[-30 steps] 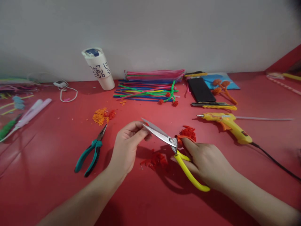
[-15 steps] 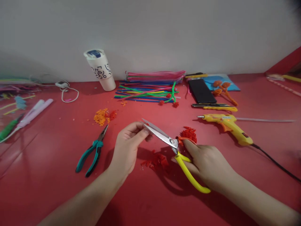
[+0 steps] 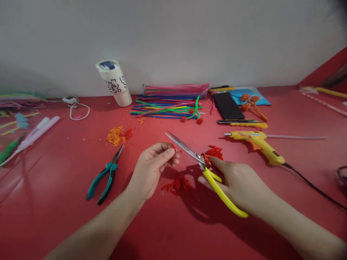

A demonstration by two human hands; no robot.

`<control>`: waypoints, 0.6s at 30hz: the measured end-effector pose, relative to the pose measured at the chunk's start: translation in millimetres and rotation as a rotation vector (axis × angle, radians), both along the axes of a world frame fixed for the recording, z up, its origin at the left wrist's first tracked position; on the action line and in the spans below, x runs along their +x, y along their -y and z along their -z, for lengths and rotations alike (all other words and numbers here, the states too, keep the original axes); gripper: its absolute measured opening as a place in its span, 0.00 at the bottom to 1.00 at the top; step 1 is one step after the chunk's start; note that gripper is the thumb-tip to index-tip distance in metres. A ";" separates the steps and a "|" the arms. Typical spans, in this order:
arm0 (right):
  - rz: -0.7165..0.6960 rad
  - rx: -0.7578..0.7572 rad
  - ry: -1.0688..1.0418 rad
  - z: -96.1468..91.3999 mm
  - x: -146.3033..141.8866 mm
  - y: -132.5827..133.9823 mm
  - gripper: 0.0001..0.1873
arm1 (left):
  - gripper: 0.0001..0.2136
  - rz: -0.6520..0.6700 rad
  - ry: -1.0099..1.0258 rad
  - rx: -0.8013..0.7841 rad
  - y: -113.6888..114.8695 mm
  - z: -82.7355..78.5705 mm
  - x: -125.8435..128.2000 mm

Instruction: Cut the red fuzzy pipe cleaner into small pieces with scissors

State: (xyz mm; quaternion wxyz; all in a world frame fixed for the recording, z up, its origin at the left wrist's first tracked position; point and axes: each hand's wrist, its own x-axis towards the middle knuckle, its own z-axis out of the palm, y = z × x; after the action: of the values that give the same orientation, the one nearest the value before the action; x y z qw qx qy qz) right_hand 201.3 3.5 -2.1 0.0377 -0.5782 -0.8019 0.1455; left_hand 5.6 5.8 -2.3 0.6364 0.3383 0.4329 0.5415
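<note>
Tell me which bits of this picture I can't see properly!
All in the head view:
1. Red piece: mostly hidden by the left grip.
2. Scissors' orange handle: mostly covered by the right grip.
3. Glue gun cord: far end cut off by the right edge.
4. Tumbler markings: too small and blurred to read.

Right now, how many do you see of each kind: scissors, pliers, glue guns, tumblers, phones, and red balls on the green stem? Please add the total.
Scissors: 1
Pliers: 1
Glue gun: 1
Tumbler: 1
Phone: 1
Red balls on the green stem: 3
Total: 8
</note>
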 end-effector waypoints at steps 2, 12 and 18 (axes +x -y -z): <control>0.005 -0.060 -0.104 -2.4 0.9 -0.2 0.14 | 0.02 0.064 0.020 -0.025 1.1 -0.3 1.3; 0.149 -0.433 -0.904 -1.5 -8.9 4.6 0.08 | 0.04 0.331 -0.514 0.150 11.3 0.1 11.7; 0.223 -0.460 -0.863 -5.2 -11.3 6.2 0.06 | 0.06 0.384 -1.073 0.607 20.4 -0.6 18.3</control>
State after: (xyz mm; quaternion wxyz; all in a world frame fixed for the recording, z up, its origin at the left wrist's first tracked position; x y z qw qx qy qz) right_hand 190.0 -2.7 3.2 0.2526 -0.5409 -0.5937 0.5396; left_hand 23.8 -14.6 -1.7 0.2930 0.7985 0.4501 0.2719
